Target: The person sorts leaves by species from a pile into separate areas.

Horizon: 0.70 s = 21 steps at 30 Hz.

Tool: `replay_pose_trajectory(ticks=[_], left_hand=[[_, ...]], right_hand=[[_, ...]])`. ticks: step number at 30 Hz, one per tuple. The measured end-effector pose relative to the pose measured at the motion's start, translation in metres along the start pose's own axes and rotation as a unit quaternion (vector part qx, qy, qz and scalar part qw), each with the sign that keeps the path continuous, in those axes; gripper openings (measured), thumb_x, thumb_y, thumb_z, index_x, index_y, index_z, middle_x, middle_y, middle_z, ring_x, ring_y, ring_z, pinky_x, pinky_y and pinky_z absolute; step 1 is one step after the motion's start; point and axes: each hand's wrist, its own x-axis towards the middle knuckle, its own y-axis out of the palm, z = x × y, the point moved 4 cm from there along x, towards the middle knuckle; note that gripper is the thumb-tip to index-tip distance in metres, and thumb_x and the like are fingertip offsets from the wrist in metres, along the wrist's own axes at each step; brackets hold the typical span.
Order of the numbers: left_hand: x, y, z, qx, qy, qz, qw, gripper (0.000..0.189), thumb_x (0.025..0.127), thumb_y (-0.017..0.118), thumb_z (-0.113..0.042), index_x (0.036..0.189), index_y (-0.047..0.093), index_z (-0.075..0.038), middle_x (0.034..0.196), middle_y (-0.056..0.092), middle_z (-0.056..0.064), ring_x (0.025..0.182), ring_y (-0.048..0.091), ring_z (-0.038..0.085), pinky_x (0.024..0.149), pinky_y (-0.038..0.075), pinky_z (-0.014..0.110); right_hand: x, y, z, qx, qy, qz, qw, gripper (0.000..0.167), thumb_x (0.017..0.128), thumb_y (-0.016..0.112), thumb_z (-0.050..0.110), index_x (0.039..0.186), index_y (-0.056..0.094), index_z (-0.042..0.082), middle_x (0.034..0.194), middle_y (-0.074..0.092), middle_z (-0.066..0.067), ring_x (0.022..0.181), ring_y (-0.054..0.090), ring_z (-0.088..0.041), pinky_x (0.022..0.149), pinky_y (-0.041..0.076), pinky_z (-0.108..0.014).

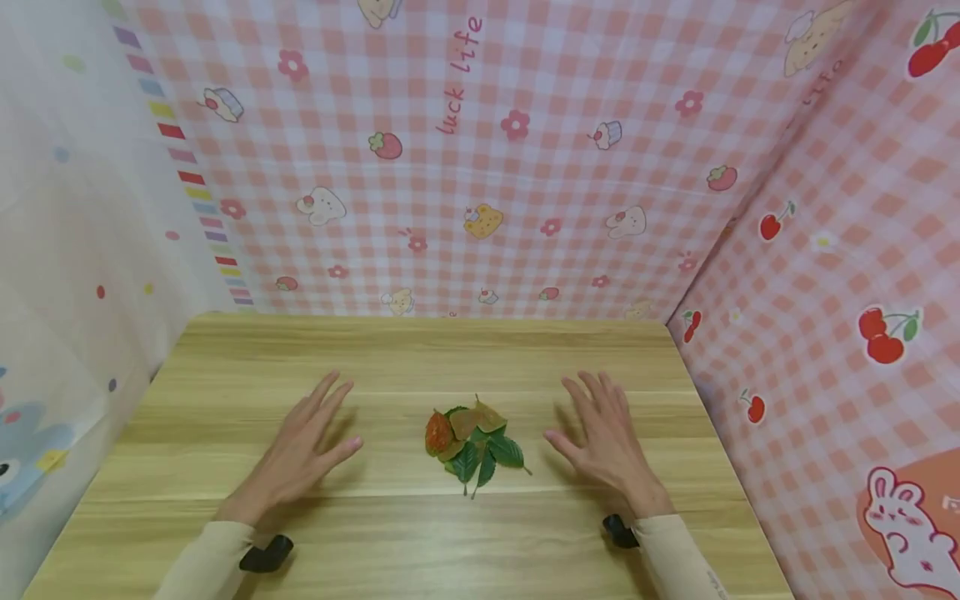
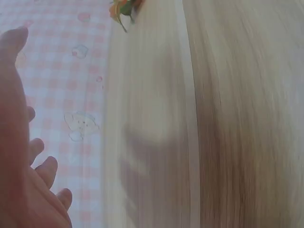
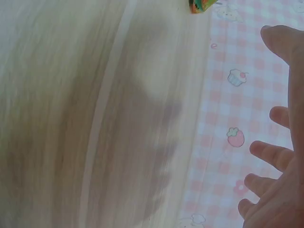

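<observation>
A small pile of leaves (image 1: 480, 442) lies on the wooden table, dark green ones toward the front and brownish-yellow ones behind. At the pile's left edge sits a reddish-orange leaf (image 1: 438, 434). To the left of the pile my left hand (image 1: 300, 446) hovers over the table, fingers spread and holding nothing. My right hand (image 1: 603, 429) is held the same way on the other side, apart from the leaves. Both wrist views catch only a bit of the pile at the top edge, with the left hand (image 2: 28, 156) and right hand (image 3: 280, 156) beside it.
The wooden table (image 1: 420, 550) meets a pink checked cloth (image 1: 450, 183) at its back edge. Another checked cloth (image 1: 825, 333) hangs along the right side, and a white printed cloth (image 1: 75, 250) on the left. Black straps (image 1: 267, 554) sit at the wrists.
</observation>
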Motion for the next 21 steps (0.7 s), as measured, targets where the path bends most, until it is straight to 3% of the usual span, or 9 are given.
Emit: replay_pose_trajectory(ticks=[5,9,16,21], left_hand=[[0.002,0.005,-0.009,-0.057,-0.008,-0.012,0.9983,0.082,0.108,0.076,-0.031,0.178,0.036,-0.016,0.187,0.027,0.021,0.166,0.033,0.058,0.125,0.03,0.087],[0.005,0.009,-0.018,-0.096,-0.005,-0.019,0.9952,0.073,0.11,0.074,-0.027,0.174,0.043,-0.013,0.181,0.039,0.023,0.165,0.039,0.054,0.125,0.035,0.083],[0.008,0.018,-0.031,-0.122,0.007,-0.027,0.9922,0.055,0.111,0.071,-0.018,0.162,0.057,-0.004,0.167,0.058,0.025,0.156,0.054,0.049,0.124,0.044,0.074],[0.011,0.026,-0.038,-0.132,0.008,-0.029,0.9908,0.049,0.113,0.069,-0.018,0.159,0.06,-0.004,0.162,0.065,0.021,0.149,0.063,0.045,0.119,0.051,0.07]], right_hand=[[-0.001,0.0,0.006,0.052,-0.002,-0.031,0.9982,0.084,0.093,0.089,0.038,0.163,0.055,0.006,0.163,0.056,-0.027,0.159,0.043,-0.056,0.129,0.03,-0.077],[-0.003,0.0,0.012,0.097,0.011,-0.048,0.9941,0.078,0.093,0.09,0.031,0.158,0.058,0.002,0.157,0.062,-0.025,0.148,0.055,-0.052,0.123,0.039,-0.076],[-0.013,0.005,0.021,0.175,0.087,-0.015,0.9806,0.072,0.098,0.09,0.03,0.157,0.061,0.003,0.16,0.065,-0.022,0.151,0.058,-0.048,0.124,0.045,-0.072],[-0.019,0.01,0.027,0.205,0.107,-0.005,0.973,0.063,0.098,0.09,0.023,0.151,0.065,0.0,0.15,0.072,-0.02,0.139,0.067,-0.044,0.115,0.054,-0.067]])
